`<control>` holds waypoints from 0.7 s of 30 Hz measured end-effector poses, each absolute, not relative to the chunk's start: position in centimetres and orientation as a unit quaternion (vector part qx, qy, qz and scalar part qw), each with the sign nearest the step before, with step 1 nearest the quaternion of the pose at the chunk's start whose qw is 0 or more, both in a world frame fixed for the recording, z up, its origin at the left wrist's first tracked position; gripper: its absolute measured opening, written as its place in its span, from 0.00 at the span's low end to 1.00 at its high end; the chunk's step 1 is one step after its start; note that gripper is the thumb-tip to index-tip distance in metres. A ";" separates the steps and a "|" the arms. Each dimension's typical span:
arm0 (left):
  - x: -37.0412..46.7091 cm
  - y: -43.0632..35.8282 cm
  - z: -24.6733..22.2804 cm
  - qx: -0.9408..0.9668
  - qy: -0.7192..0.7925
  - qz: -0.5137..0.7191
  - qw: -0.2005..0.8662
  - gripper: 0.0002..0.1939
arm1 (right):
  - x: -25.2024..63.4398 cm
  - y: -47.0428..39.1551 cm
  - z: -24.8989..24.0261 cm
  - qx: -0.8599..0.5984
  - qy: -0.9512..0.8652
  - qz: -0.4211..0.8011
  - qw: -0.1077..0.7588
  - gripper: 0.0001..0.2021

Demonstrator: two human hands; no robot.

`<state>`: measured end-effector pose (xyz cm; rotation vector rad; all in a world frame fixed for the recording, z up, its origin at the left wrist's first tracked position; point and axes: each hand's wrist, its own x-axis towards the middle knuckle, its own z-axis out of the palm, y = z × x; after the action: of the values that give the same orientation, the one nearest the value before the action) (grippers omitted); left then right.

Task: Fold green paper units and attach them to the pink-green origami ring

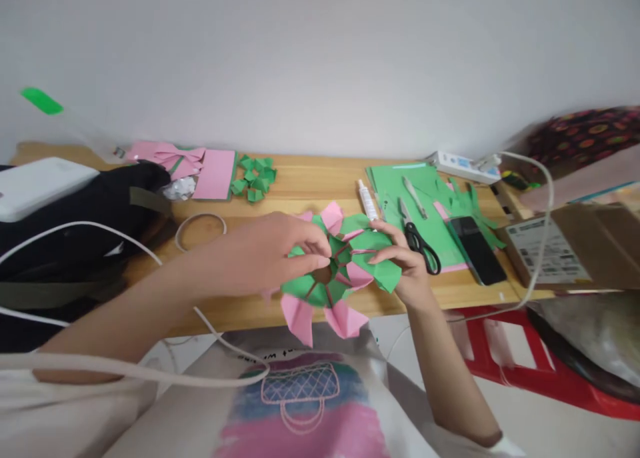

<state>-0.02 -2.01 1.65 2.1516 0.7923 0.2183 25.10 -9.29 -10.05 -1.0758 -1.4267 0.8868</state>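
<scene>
A ring-shaped folded paper wreath (pixel 345 325) in green and pink is held over the front of the wooden desk. My right hand (pixel 413 275) grips its right side, thumb and fingers on a green piece. At the inner edge, left of the wreath's centre hole, my left hand (pixel 295 255) is closed in a pinch with thumb and forefinger together at the paper. The back of my left hand covers part of the wreath's left side. Pink points stick out around the outer edge, and green folds surround the hole.
Behind the wreath lie a glue tube (pixel 367 200), black scissors (pixel 421 245), a craft knife (pixel 415 197) and green paper sheets (pixel 395 178). A phone (pixel 477 250) and cardboard box (pixel 575 245) are right. Left are a small green paper ring (pixel 255 178), pink paper (pixel 215 173) and black bag (pixel 135 205).
</scene>
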 end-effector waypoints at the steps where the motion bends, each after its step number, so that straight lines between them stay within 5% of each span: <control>1: 0.8 -1.3 1.0 0.840 0.312 0.057 0.440 0.06 | 25.1 -9.0 -10.1 -0.450 -0.599 0.382 0.540 0.02; 3: 2.4 -0.4 -0.6 0.750 0.337 0.053 0.567 0.08 | 25.1 -8.2 -10.2 -0.445 -0.594 0.402 0.535 0.03; 7: 4.7 -0.6 -3.9 0.690 0.351 0.089 0.627 0.19 | 25.2 -5.9 -10.5 -0.442 -0.577 0.428 0.537 0.09; 12: 6.0 -0.6 -5.7 0.607 0.404 0.149 0.668 0.21 | 25.0 -3.6 -10.3 -0.478 -0.551 0.418 0.542 0.08; 17: 6.8 0.0 -6.0 0.575 0.431 0.182 0.671 0.17 | 24.1 -4.1 -11.0 -0.581 -0.443 0.374 0.571 0.30; 21: 6.9 0.3 -6.2 0.591 0.428 0.175 0.661 0.19 | 23.6 -6.8 -11.8 -0.642 -0.351 0.387 0.561 0.15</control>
<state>6.90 0.27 -6.20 1.3377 0.9672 0.3969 23.57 -6.84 -11.82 -1.5116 -0.8278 0.9123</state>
